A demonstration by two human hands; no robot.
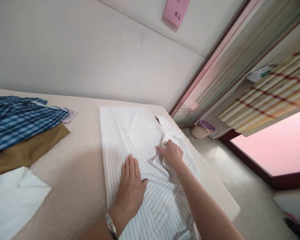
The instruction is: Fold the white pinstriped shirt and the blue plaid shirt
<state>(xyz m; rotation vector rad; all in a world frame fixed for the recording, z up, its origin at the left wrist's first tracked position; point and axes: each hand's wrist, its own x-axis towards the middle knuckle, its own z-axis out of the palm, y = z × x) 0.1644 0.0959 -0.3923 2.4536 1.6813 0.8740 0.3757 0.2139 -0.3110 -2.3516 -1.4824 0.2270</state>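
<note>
A white shirt with thin dark stripes [137, 133] lies spread on the beige padded table [72, 173]. Its left edge runs straight, while the cloth on the right is bunched and creased. My left hand [131, 186] rests flat on the shirt, fingers stretched forward and thumb out to the side; a silver bracelet circles the wrist. Over on the right, my right hand [172, 152] has its fingers curled into a gathered fold of the same shirt. The fingertips are partly hidden in the cloth.
To the left lie a blue plaid garment [27, 120], a brown cloth [40, 146] and a white cloth [17, 200]. A wall [90, 56] with a pink note [176, 12] borders the table's far side. On the floor at right stands a bin [201, 130], near a striped curtain [270, 90].
</note>
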